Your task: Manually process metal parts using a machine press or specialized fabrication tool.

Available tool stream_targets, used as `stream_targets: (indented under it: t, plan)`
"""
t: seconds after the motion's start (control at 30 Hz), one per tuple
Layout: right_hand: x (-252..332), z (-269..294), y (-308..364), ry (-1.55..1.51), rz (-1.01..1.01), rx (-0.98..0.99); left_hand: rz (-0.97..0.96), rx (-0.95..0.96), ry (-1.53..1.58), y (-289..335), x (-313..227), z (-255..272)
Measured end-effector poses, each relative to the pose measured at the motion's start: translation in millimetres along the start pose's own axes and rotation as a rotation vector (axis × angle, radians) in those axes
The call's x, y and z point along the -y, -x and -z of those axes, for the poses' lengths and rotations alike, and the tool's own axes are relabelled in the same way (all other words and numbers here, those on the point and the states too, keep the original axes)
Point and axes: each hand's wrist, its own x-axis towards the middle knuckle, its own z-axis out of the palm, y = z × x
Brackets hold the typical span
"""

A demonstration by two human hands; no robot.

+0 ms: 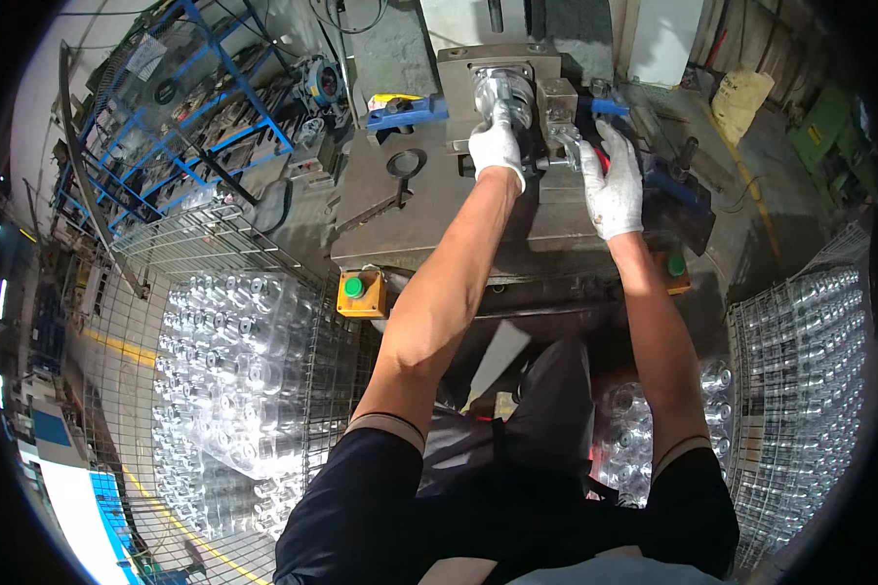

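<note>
Both hands wear white work gloves, the right one smudged grey. My left hand (498, 151) reaches to a shiny round metal part (505, 90) seated in the opening of a steel block fixture (454, 73). Its fingers close on the near side of the part; the thumb is mostly hidden. My right hand (615, 185) is beside the fixture, its long fingers stretched forward and the thumb apart. Between thumb and fingers a bit of red (603, 159) shows, too small to name. Left of the right thumb sits a small metal clamp-like fitting (559, 156).
The fixture stands on a steel machine table (380, 219) with a flat ring-shaped tool (405, 164). Green push buttons on yellow boxes (361, 292) flank its front. Wire baskets of shiny metal parts stand left (215, 244) and right (741, 390). A blue rack (205, 58) is far left.
</note>
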Motion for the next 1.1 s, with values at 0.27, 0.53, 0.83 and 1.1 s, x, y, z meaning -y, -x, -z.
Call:
stream_targets:
  t: [0.27,0.53,0.83,1.1]
  plan:
    - [-22.1,-34.7,-34.6,-0.329,-0.126,-0.100,0.223,0.415,0.264,-68.7,3.3,27.5]
    - [-49.7,-47.4,-86.6,0.172,-0.190,0.004,-0.001,0.185,-0.162,-1.1,-29.2,29.4]
    - [-63.2,84.6,98.7,0.525,0.085,0.245,-0.791,0.022,-0.868,111.4,-40.5,273.8]
    - [-105.7,95.1,133.0,0.656,-0.086,0.484,-0.733,0.025,-1.530,146.0,-5.3,333.1]
